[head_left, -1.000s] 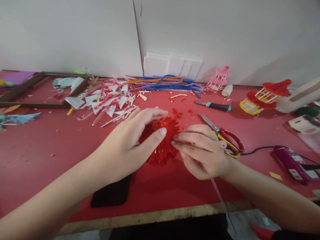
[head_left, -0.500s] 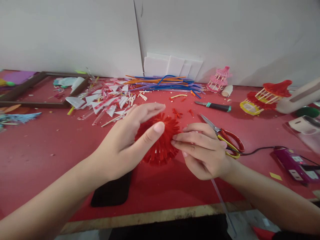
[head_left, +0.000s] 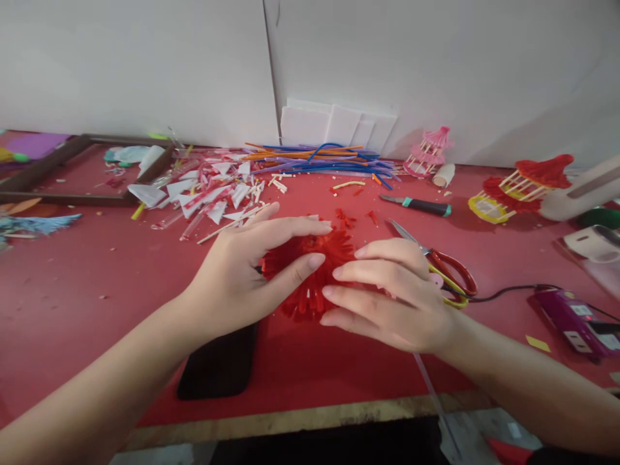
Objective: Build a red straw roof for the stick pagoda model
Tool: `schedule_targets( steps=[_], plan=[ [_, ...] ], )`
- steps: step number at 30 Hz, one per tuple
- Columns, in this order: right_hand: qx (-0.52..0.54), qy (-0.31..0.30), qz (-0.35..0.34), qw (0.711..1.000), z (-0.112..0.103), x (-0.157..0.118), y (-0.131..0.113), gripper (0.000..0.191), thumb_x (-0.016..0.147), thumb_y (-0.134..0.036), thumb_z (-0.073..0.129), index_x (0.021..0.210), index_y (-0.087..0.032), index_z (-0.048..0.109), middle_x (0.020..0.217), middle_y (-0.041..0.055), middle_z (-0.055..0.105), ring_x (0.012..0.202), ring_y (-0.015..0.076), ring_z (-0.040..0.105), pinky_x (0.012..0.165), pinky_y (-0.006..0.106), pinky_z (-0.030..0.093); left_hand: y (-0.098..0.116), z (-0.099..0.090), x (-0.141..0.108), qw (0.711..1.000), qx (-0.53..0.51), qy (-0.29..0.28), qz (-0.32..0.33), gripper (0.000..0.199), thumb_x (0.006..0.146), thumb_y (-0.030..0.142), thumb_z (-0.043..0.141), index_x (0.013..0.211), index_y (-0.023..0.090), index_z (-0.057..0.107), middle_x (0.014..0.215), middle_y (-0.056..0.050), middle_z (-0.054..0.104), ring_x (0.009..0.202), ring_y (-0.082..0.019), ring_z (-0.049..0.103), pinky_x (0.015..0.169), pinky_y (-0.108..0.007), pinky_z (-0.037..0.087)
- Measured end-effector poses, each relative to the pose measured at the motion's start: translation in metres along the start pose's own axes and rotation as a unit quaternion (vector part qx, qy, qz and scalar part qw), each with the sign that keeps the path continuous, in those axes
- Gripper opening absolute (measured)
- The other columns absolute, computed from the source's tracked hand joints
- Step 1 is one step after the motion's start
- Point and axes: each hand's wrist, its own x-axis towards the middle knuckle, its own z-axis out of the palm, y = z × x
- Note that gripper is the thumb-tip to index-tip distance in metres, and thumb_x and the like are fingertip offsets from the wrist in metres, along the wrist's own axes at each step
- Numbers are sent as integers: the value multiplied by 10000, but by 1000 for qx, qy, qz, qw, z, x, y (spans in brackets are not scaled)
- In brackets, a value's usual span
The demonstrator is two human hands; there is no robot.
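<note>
A round red fringed piece [head_left: 314,297], its fuzzy strips fanning out like pipe cleaners, stands on the red tabletop between my hands. My left hand [head_left: 252,265] curves around its left and upper side, thumb and fingers apart. My right hand [head_left: 387,290] lies over its right edge with fingers stretched out and slightly spread, fingertips at the strips. Under my right hand a small pink part [head_left: 436,280] peeks out, mostly hidden. Scissors [head_left: 453,271] with red and yellow handles lie just beyond that hand.
A craft knife [head_left: 421,206], red scraps [head_left: 345,218] and a bundle of pipe cleaners [head_left: 320,158] lie farther back. Small pagoda models [head_left: 520,187] stand right. A black phone-like slab [head_left: 217,368] sits by my left wrist. A cable runs to a purple power strip [head_left: 576,323].
My right hand has gone from bunched fingers at the piece's right edge to fingers stretched over its lower right side. My left hand has lowered slightly around it.
</note>
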Motion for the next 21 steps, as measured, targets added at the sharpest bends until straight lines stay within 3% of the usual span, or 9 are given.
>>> schedule_targets(
  steps=[4, 10, 15, 21],
  plan=[
    [-19, 8, -18, 1000, 1, 1, -4, 84, 840, -234, 825, 908, -229, 775, 900, -36, 799, 937, 176, 631, 812, 344, 553, 11, -4, 0, 999, 29, 12, -21, 226, 936, 347, 661, 1147, 288, 712, 1053, 36, 795, 893, -167, 749, 1026, -352, 539],
    [-57, 16, -51, 997, 0, -3, -5, 67, 841, -158, 811, 843, -213, 773, 895, -36, 810, 904, 168, 637, 787, 341, 556, 17, -7, -1, 998, 25, 27, -50, 272, 879, 427, 737, 1111, 285, 730, 1050, 35, 783, 954, -169, 732, 889, -256, 568],
    [-45, 18, -54, 997, -1, -4, -4, 70, 871, -120, 773, 855, -188, 771, 870, -31, 811, 875, 152, 657, 783, 325, 572, 17, -4, -2, 998, 5, 16, -65, 320, 879, 436, 743, 1174, 311, 735, 1096, 44, 789, 987, -174, 743, 884, -247, 586],
    [-27, 7, -77, 997, 2, -4, -4, 101, 898, -87, 719, 891, -175, 767, 915, -14, 802, 927, 150, 650, 797, 331, 560, 20, -4, -2, 998, -6, 4, -57, 342, 923, 430, 695, 1246, 321, 728, 1105, 44, 804, 894, -184, 771, 991, -343, 583]
  ],
)
